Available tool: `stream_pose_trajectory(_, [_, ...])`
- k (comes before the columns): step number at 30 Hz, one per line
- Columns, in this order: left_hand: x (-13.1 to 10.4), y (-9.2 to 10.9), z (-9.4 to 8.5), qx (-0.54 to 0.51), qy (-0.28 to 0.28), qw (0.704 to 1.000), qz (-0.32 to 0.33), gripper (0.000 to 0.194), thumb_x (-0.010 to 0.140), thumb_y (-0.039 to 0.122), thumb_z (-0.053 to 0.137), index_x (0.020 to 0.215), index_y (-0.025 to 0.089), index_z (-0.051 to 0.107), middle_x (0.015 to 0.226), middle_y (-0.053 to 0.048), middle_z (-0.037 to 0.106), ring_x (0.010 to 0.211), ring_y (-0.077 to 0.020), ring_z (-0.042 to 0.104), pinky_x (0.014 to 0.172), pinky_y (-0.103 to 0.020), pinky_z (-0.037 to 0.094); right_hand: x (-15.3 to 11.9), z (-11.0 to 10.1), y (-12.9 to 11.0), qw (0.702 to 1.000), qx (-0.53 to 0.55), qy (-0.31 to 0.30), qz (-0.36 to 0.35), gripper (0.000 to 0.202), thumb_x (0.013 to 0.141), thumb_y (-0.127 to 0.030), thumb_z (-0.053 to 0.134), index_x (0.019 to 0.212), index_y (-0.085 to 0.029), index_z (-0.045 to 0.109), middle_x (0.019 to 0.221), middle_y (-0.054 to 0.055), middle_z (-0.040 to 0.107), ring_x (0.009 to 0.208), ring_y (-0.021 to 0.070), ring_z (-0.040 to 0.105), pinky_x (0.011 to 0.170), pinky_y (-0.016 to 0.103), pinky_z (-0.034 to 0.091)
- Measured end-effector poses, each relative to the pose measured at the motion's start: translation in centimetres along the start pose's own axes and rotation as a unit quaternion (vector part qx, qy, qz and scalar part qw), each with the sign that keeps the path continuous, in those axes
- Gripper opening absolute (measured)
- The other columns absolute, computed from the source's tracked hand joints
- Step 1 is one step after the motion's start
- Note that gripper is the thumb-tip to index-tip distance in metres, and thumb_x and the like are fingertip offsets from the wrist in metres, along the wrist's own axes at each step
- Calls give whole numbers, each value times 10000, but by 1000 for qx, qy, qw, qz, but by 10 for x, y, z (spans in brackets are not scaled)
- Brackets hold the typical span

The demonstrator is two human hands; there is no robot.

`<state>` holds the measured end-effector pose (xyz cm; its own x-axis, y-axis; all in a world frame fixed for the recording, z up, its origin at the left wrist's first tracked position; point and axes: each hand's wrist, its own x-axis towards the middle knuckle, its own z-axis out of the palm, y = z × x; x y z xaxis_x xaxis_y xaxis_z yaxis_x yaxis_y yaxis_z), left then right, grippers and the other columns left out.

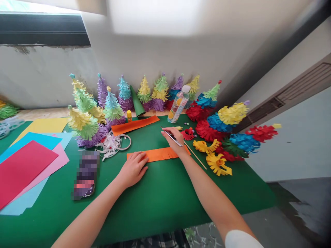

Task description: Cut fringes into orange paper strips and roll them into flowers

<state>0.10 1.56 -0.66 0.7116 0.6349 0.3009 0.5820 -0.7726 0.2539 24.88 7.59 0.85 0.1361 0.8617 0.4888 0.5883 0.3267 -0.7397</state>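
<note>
White sleeve (241, 239) shows at the near right, on the right arm (214, 196). The right hand (173, 144) grips a slim pen-like tool (176, 139) by the right end of an orange paper strip (157, 155), which has little cuts. The left hand (134, 167) rests flat on the strip's left end, fingers loose. A thin wooden stick (198, 158) lies to the right. Fringed paper trees (160, 90) stand far back.
</note>
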Motion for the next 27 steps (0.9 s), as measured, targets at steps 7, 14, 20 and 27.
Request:
stream_pose_trajectory(7, [-3, 0, 1, -13, 42, 999, -19, 349, 898, 210, 499, 1244, 193, 541, 1253, -110, 590, 1226, -263, 498, 1010, -474, 447, -1, 0, 8, 998, -54, -17, -15, 364, 947, -471, 407, 1002, -177, 613, 965, 90, 659, 771, 180, 648, 731, 322, 515])
stream_pose_trajectory(14, [15, -34, -22, 56, 151, 979, -126, 289, 879, 156, 453, 1132, 188, 588, 1172, -134, 601, 1139, -269, 545, 969, -479, 456, -9, -13, -10, 961, -106, -228, -116, 252, 818, -409, 643, 712, -190, 576, 687, 6, 597, 627, 144, 552, 603, 240, 410])
stream_pose_trajectory(20, [69, -74, -40, 147, 132, 967, -160, 147, 747, 104, 552, 841, 179, 637, 1282, -148, 526, 1266, -369, 405, 1043, -570, 323, -19, -19, -38, 880, -220, -376, -190, 321, 694, -374, 775, 887, -184, 602, 809, 42, 609, 701, 181, 552, 598, 259, 397])
stream_pose_trajectory(27, [93, -82, -28, 203, 65, 963, -165, 139, 840, 101, 541, 920, 110, 655, 984, -153, 634, 1000, -286, 590, 1007, -539, 378, -43, -14, -49, 841, -278, -374, -276, 141, 818, -170, 628, 954, -158, 593, 1079, 144, 659, 991, 255, 619, 784, 335, 499])
